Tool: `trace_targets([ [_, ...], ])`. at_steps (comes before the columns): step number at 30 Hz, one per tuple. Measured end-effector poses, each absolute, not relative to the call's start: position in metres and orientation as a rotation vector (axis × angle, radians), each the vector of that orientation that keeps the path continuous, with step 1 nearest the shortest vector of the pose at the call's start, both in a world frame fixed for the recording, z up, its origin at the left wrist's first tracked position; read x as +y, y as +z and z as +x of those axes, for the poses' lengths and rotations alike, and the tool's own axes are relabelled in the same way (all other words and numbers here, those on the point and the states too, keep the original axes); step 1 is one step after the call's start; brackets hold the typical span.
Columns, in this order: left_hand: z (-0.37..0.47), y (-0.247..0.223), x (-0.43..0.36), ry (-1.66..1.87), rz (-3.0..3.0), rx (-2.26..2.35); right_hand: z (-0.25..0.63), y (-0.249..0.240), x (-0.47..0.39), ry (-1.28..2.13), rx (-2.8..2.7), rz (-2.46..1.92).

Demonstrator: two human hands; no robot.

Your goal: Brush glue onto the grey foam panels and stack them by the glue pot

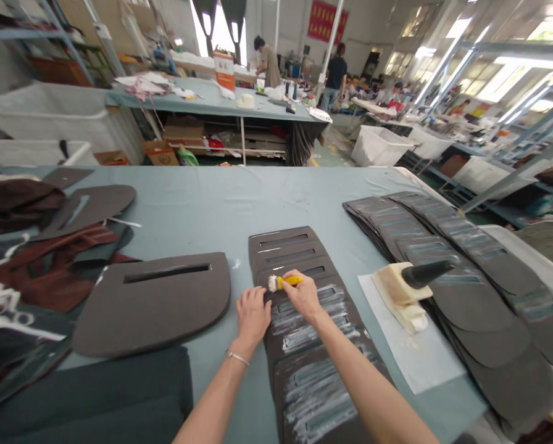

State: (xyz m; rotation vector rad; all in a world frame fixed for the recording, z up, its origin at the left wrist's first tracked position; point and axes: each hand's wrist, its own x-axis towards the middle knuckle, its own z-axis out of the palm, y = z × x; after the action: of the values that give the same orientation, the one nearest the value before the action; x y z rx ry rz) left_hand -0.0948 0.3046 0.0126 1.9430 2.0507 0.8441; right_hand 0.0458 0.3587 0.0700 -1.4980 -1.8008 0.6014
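In my right hand (303, 297) is a small brush with a yellow handle (291, 281) and pale bristles (273, 283). Its bristles are over a row of overlapping dark foam-like panels (280, 237) with slots. The nearer panels carry whitish wet streaks (313, 385) around their slots, while the far ones look mostly bare. My left hand (252, 313) rests with fingers bent on the left edge of this row, close to the bristles. Whether its fingers pinch the edge is hidden. To the left lies a single slotted dark panel (160, 320).
At right, a cream container with a black nozzle (403, 290) lies on a white sheet (424, 370). Beyond it are stacks of streaked panels (471, 302). Dark and reddish fabric (68, 259) is heaped at left. Two people stand near the far table (188, 98).
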Motion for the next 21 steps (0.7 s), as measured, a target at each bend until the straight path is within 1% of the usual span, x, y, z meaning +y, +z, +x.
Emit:
trace_targets([
  [2,-0.094,0.009,0.306,0.824,1.971,2.073,0.057,0.066,0.369,0.561,-1.859,-1.528],
  [4,-0.095,0.006,0.306,0.831,1.984,2.086,0.087,0.066,0.382,0.485,-1.859,-1.614],
  [7,-0.095,0.004,0.305,0.844,1.984,2.087,0.142,0.071,0.402,0.320,-1.752,-1.819],
  [10,-0.095,0.003,0.304,0.845,1.977,2.086,0.170,0.077,0.413,0.226,-1.692,-1.923],
  [14,-0.095,0.004,0.305,0.850,1.964,2.082,0.157,0.079,0.412,0.222,-1.804,-1.818],
  [18,-0.095,0.005,0.305,0.847,1.954,2.085,0.129,0.081,0.403,0.135,-1.716,-1.915],
  [19,-0.095,0.005,0.305,0.846,1.951,2.087,0.118,0.082,0.399,0.134,-1.696,-1.889],
  [21,-0.094,0.005,0.306,0.844,1.948,2.090,0.090,0.081,0.388,0.243,-1.744,-1.716],
])
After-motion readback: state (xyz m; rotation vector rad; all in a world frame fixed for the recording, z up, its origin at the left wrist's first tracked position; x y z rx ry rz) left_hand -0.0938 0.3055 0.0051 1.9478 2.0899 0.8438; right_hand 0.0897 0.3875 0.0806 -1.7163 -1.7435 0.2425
